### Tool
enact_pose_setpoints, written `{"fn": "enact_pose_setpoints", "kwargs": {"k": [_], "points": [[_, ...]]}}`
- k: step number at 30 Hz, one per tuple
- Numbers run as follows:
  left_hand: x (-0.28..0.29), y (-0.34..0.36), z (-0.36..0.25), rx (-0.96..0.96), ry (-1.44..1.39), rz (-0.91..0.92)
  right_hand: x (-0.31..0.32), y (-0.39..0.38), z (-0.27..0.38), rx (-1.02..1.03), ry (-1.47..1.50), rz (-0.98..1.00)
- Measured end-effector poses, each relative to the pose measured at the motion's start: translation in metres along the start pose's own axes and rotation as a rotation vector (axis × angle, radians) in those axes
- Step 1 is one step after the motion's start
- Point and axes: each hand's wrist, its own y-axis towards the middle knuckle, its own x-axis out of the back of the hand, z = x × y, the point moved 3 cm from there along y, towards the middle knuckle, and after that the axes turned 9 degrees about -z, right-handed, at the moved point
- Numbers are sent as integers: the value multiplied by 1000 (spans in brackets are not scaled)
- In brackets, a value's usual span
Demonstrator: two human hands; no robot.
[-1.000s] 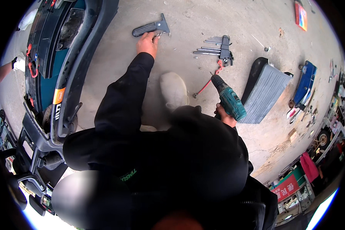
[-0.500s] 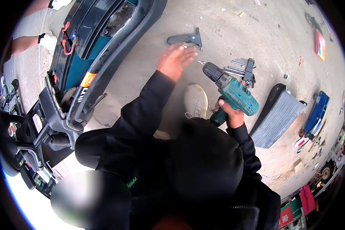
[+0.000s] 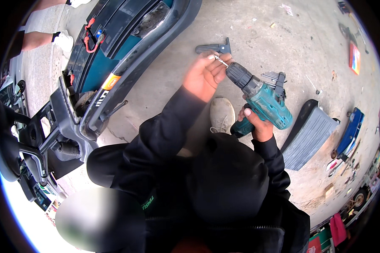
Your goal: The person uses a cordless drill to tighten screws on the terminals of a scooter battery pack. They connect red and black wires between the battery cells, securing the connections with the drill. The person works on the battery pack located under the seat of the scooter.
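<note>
My right hand [image 3: 261, 125] grips the handle of a teal and black cordless drill [image 3: 268, 105], whose black chuck points up and to the left. A thin silver bit [image 3: 223, 63] sticks out of the chuck. Beside its tip my left hand [image 3: 206, 75] is raised, with thumb and forefinger pinched on a small shiny metal piece [image 3: 216, 57]; its exact kind is too small to tell. Just beyond the left fingers, a dark grey bracket with a ribbed grip [image 3: 213, 48] lies on the floor. Partly behind the drill is a folding hex key set [image 3: 278, 80].
At left stands a dark scooter body [image 3: 114, 80] with a red cable [image 3: 88, 40]. My shoe [image 3: 221, 114] is below the drill. A grey ribbed panel [image 3: 311, 137] and a blue tray [image 3: 349, 131] lie right. Another person's leg [image 3: 40, 41] shows at upper left.
My left hand has moved right toward the drill, bringing the small metal piece to the bit's tip. The drill is still in my right hand, and the whole view has shifted slightly.
</note>
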Motion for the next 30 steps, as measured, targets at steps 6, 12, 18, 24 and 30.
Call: {"fn": "enact_pose_setpoints", "kwargs": {"k": [6,12,18,24,30], "points": [[-8,-5,2,-25,60,-4,10,0,-2,14,-84,-28],[-18,-11,8,-52,159,39,28,7,13,672,-889,-32],[-46,-19,35,-102,245,285,54,21,-2,-216,398,210],[-65,-3,76,223,300,421,120,7,3,-26,666,439],[13,35,203,-357,2017,616,190,-34,36,216,749,439]]}}
